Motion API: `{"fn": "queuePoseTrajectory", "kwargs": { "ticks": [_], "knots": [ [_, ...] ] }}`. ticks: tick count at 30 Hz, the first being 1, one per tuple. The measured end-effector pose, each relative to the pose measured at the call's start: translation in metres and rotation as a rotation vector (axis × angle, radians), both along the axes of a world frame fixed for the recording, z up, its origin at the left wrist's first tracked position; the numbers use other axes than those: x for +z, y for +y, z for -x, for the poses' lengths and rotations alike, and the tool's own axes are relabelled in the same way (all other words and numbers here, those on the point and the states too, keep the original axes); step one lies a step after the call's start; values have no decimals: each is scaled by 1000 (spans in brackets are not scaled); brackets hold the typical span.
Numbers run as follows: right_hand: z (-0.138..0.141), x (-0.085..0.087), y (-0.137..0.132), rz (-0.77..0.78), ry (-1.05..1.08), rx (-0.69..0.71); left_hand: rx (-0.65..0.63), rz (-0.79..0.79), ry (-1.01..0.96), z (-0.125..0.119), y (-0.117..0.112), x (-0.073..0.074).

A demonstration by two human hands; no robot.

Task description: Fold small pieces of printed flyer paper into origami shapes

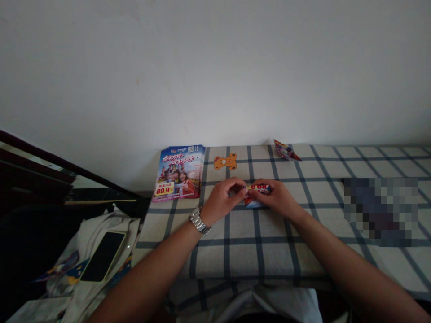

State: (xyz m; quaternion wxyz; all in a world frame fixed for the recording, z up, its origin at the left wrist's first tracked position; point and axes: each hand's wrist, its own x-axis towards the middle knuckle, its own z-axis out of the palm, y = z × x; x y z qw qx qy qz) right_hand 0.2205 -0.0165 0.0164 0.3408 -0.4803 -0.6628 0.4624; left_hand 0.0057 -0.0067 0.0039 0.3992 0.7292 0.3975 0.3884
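Between my two hands is a folded flyer [257, 202], small and colourful, with red and yellow print along its top edge. My left hand [227, 197] pinches its left corner between thumb and fingers; a silver watch [200, 220] is on that wrist. On the flyer's right part, my right hand [274, 197] presses with the thumb on top and the fingers behind. Left of my hands lies a stack of flat flyers [178, 172], blue and pink with "89.9" printed on the top one. The far side of the folded flyer is hidden by my fingers.
A checked tablecloth [225, 251] covers the table, which meets a white wall. Near the wall are a bear-shaped cutout [226, 162] and a folded paper piece [286, 150]. A blurred-out item [380, 213] lies at right. At lower left, a phone [103, 256] rests on pale cloth.
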Motion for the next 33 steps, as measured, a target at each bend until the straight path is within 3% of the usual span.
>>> {"fn": "queuePoseTrajectory", "kwargs": {
  "ticks": [19,25,33],
  "knots": [
    [-4,-6,0,30,43,-11,-6,49,-58,0,-2,2],
    [-3,-3,0,10,-6,-41,25,59,-78,2,-2,7],
    [-4,-7,3,-40,-16,-56,67,100,-137,3,2,2]
  ]
}}
